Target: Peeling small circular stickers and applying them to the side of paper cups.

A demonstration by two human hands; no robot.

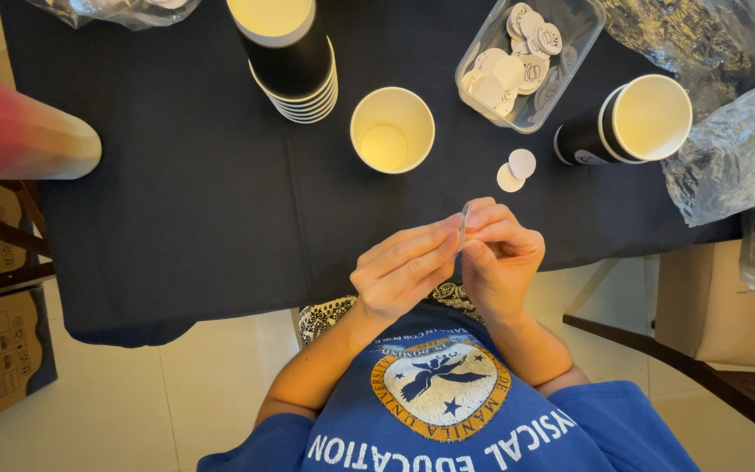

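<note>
Left hand: the left hand (404, 275) sits at centre frame, just below the table edge; its fingertips pinch a small thin sticker (463, 224) seen edge-on.
Right hand: the right hand (502, 262) is pressed against the left, fingers curled; its thumb and forefinger grip the same sticker from the other side.
Sticker: held upright between both hands, over the near edge of the black tablecloth (185, 192); its face cannot be seen.
Loose discs: two round white discs (516, 170) lie overlapping on the cloth, just above the hands.
Open cup: a white-lined paper cup (392, 129) stands upright at upper centre, near the discs.
Cup stack: a stack of black cups (294, 61) stands at the top, left of the open cup.
Lying cup: a black cup (626, 122) lies on its side at upper right, mouth toward the right.
Container: a clear plastic tub (530, 61) holds many round stickers, between the open cup and the lying cup.
Plastic bags: crumpled clear bags (736, 149) fill the upper right corner.
</note>
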